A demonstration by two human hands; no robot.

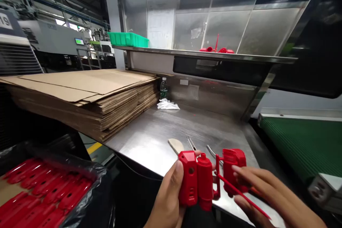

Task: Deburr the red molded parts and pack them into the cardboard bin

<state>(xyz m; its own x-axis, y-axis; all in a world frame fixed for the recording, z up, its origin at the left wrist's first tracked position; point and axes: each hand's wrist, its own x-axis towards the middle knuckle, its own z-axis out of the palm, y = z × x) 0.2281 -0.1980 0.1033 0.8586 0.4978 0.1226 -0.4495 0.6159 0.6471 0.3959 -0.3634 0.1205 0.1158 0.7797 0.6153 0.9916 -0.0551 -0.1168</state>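
My left hand (171, 188) is closed round red moulded plastic parts (188, 178), its thumb on the face of the leftmost one. Beside that part is a rounded red piece (205, 181), joined toward a thin red frame with a long thin rod. On the right, my right hand (256, 188) has its fingers on another red part (234, 167) of the same moulding, the rod passing by them. Behind the parts, a beige tool (175, 145), metal tweezers (190, 142) and a curved metal tool (211, 150) lie on the steel table (149, 139).
Stacked cardboard sheets (125, 110) fill the table's left side. A bottle (164, 89) and white gloves (167, 104) are at the back. Red parts lie in a lined box (104, 185) lower left. Above, a shelf (171, 52) holds a green bin (128, 39). A green conveyor (301, 142) stands right.
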